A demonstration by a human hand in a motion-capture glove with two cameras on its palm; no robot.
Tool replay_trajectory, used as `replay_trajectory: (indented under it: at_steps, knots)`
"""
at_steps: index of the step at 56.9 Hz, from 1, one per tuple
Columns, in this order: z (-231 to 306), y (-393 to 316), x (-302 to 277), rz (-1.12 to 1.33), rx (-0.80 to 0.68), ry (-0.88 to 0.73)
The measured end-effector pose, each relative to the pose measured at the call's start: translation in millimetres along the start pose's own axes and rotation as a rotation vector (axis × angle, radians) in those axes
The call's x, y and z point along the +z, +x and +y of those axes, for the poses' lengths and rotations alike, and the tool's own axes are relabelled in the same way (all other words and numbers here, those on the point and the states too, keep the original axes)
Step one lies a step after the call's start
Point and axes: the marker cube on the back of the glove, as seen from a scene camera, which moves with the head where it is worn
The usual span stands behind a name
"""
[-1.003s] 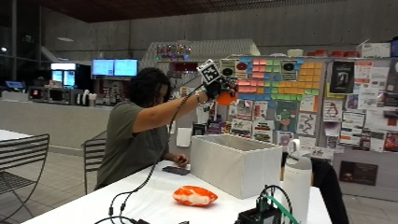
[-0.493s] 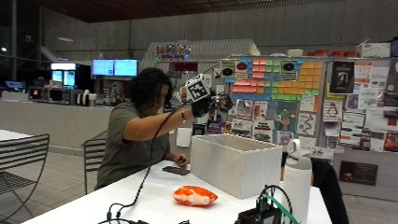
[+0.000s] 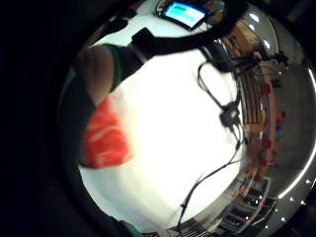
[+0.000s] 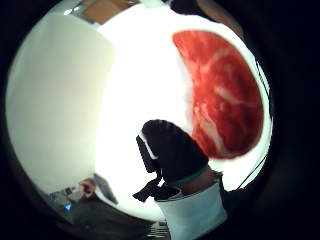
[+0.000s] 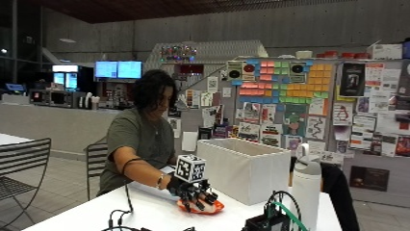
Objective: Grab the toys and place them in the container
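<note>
The person's gloved right hand (image 5: 194, 196) is down on the orange toy (image 5: 204, 207), which lies on the white table (image 5: 154, 219) just beside the near wall of the white container (image 5: 247, 166), toward the table edge nearest the outside camera. In the outside view the black fingers (image 5: 200, 202) drape over the top of the toy and curl down around it, so the hand looks to be taking hold of it, though whether the grasp is complete and whether the toy has left the table at all I cannot tell; it appears to rest on the surface. The thumb side palm view bears this out: the toy (image 4: 222, 95), red-orange with pale streaks, fills much of the picture close to the palm, with a gloved fingertip (image 4: 167, 150) beside it and the pale container wall (image 4: 55, 100) off to the other side. The little finger side palm view shows the toy (image 3: 103, 138) at the edge of the bright tabletop (image 3: 182, 148), with cables trailing across the table beyond. As for the task, this is the only toy visible outside the container, and the inside of the container is hidden, so what already lies in it cannot be read. By my judgement the pick-up of this toy is just starting; lifting it over the rim and releasing it inside remain.
</note>
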Motion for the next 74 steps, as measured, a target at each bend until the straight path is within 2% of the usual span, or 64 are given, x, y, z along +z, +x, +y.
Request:
replay_trajectory:
  at_steps: [3, 7, 13, 20, 27, 31, 38, 41, 46, 51, 55, 62, 67, 69, 74]
  knots:
    - [3.2, -6.1, 15.6, -0.059, 0.011, 0.040]
    - [5.0, -9.8, 16.8, -0.102, 0.022, 0.211]
    - [13.7, -15.6, 2.1, -0.043, -0.035, 0.408]
    - [32.8, -23.1, -33.1, -0.155, -0.106, 0.498]
    - [64.4, -44.1, -106.2, -0.364, -0.183, 0.623]
    - [81.6, -54.5, -163.2, -0.395, -0.223, 0.730]
    - [144.0, -94.2, -283.3, -0.447, -0.538, 0.899]
    - [155.1, -95.8, -319.9, -0.455, -0.610, 0.935]
    - [178.0, -113.1, -380.5, -0.541, -0.703, 0.938]
    - [171.8, -136.1, -423.0, -0.483, -0.589, 0.955]
    - [173.6, -174.2, -451.9, -0.586, -0.579, 0.896]
    - [143.3, -212.8, -453.7, -0.405, -0.683, 0.919]
    - [105.6, -230.6, -442.0, -0.282, -0.579, 0.865]
    - [86.9, -237.2, -434.6, -0.252, -0.587, 0.847]
    - [52.9, -262.5, -425.7, -0.344, -0.540, 0.749]
